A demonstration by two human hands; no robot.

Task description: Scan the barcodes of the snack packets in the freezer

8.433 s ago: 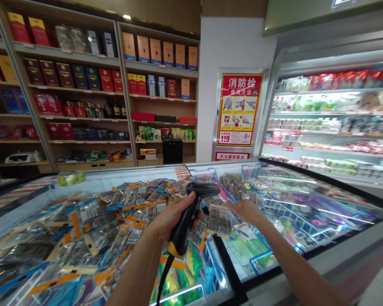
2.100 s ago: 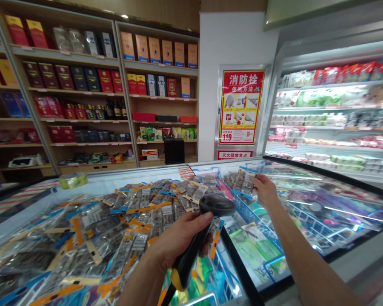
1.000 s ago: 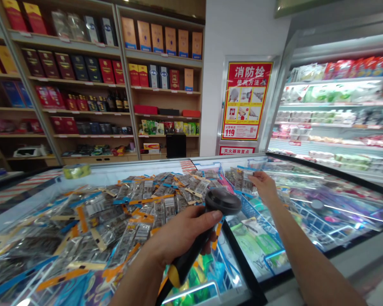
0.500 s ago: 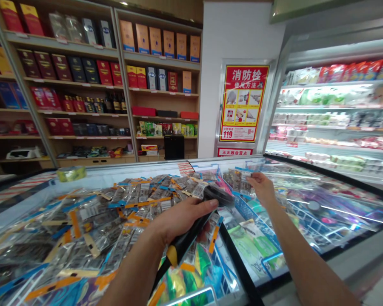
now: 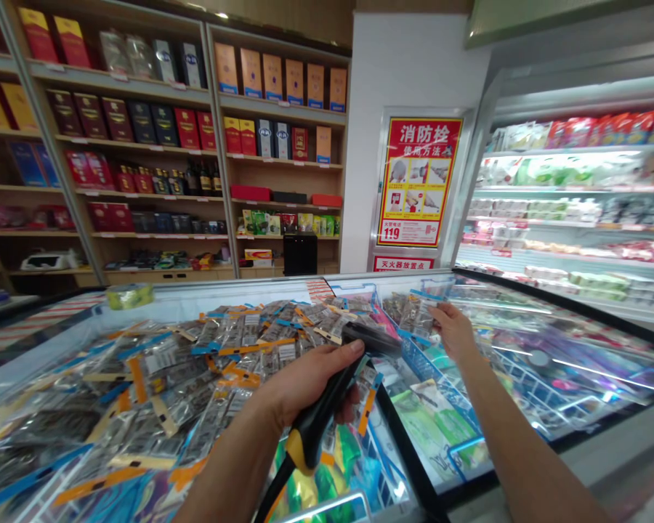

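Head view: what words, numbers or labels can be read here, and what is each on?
"消防栓": top of the red-and-yellow wall sign.
"使用方法": just below, same sign.
"119": lower left, same sign.
"灭火器放置点": red sign beneath it.
Too small or blurred to read: the wall sign's finer print, the shelf boxes, chilled goods, packet pile and the packet in the right hand.

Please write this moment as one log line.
left hand: grips black scanner | right hand: holds packet by edge | other packets: piled beside scanner
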